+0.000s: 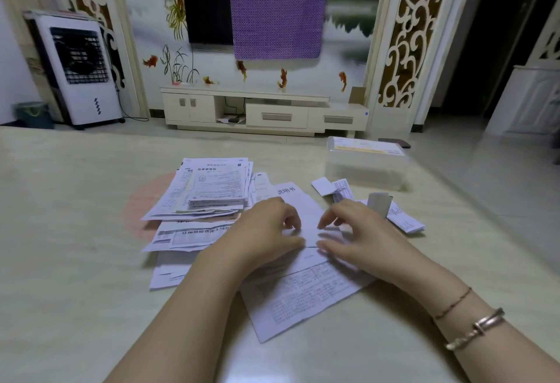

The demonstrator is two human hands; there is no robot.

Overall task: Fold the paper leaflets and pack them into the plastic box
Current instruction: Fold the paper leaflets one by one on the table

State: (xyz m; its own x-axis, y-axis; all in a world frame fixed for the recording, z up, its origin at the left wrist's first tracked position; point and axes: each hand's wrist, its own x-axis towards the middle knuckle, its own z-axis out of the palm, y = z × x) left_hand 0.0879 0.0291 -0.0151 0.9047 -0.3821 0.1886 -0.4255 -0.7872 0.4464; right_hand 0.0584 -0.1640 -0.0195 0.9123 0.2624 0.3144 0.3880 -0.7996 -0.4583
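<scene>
Both hands sit on the same leaflet (306, 288), which lies flat on the table (75, 231) right in front of the person. Left hand (266, 231) is palm down with the fingers curled, tips pressing on the paper, not pinching anything as far as I can see. Right hand (360, 231) mirrors it, fingers bent and pressing, thumbs of both almost meeting at a crease in the middle. There's a bracelet (475, 328) on the right wrist.

Just left of the hands is a messy pile (209, 191) of unfolded leaflets, partly under the left wrist. To the right, near the right hand, a few small folded ones (403, 219) are scattered about. Behind those, farther back on the table, sits the clear plastic box (363, 167) with some paper already in it. Past the table, a TV cabinet (260, 110) stands against the wall.
</scene>
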